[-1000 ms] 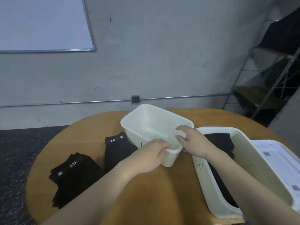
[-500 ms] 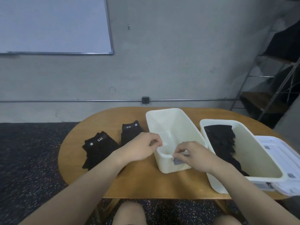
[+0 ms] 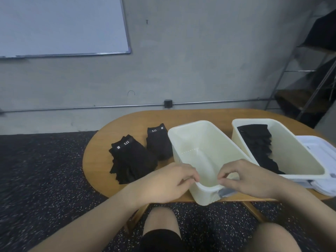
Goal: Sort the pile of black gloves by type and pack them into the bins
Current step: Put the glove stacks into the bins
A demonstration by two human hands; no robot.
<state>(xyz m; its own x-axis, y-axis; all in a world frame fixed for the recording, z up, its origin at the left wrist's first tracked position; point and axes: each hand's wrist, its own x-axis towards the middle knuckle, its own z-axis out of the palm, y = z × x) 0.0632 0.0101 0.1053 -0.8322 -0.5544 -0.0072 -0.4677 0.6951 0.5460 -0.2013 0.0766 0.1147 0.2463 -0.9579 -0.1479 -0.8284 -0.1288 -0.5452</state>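
Your left hand and right hand both sit at the near end of the empty cream bin. Your left fingers curl over the rim at its near-left corner, and your right fingers pinch the rim while the thumb lies on the outer wall by a grey label. The bin's near end overhangs the edge of the bench; its long axis runs away from you, leaning slightly left.

Just left of it lie two stacks of black gloves on the bench: the nearer, larger stack has its cuffs, marked 5.11, pointing away from you and its fingers fanned toward you; the smaller stack lies the same way, touching the bin's left wall.

To the right a second bin lies roughly parallel, holding a row of black gloves along its left side. A white lid lies just beyond its right wall.
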